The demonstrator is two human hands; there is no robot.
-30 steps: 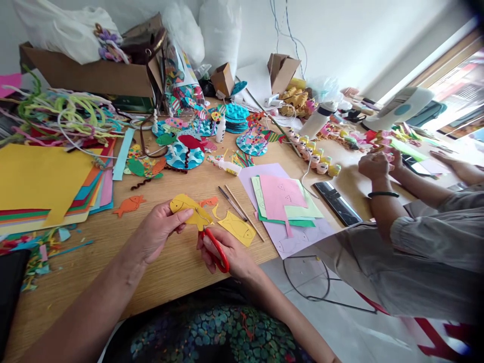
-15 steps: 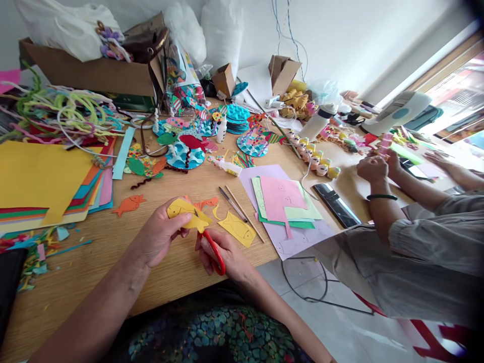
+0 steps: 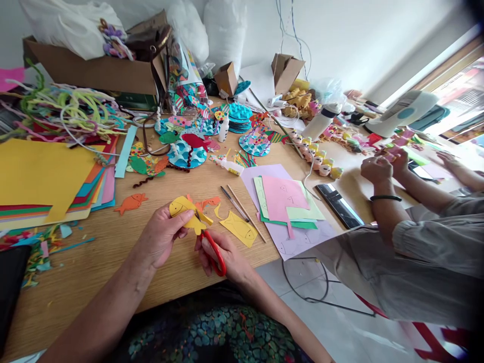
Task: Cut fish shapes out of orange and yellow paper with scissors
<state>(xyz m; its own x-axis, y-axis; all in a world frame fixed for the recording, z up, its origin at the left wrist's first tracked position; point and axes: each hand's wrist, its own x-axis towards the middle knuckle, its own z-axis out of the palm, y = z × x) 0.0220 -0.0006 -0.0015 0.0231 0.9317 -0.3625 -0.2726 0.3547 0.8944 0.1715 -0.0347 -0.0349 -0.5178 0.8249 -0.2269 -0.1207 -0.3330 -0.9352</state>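
Note:
My left hand [image 3: 166, 232] pinches a yellow paper fish [image 3: 179, 206] with a drawn eye and gill line, held above the table. Red-handled scissors [image 3: 215, 252] are gripped in my right hand [image 3: 223, 249], their blades at the tail end of the fish. A strip of yellow paper hangs partly cut beside the blades. Just right of my hands lies another yellow piece with a fish drawn on it [image 3: 239, 229], next to a curved yellow scrap [image 3: 217, 210]. Orange paper scraps [image 3: 207, 201] lie behind the blades. An orange cut-out fish [image 3: 131, 202] rests to the left.
A pen [image 3: 234, 202] and a thin wooden stick [image 3: 247, 214] lie right of my hands, beside pink paper [image 3: 283, 196] on a stack. Coloured sheets [image 3: 41, 176] are piled at left, near paper clippings [image 3: 41, 252]. At right, another person's hands [image 3: 378, 169] hold something pink.
The scissors have cut a little further, and the yellow strip now stands away from the fish near its tail. The whole view has shifted slightly.

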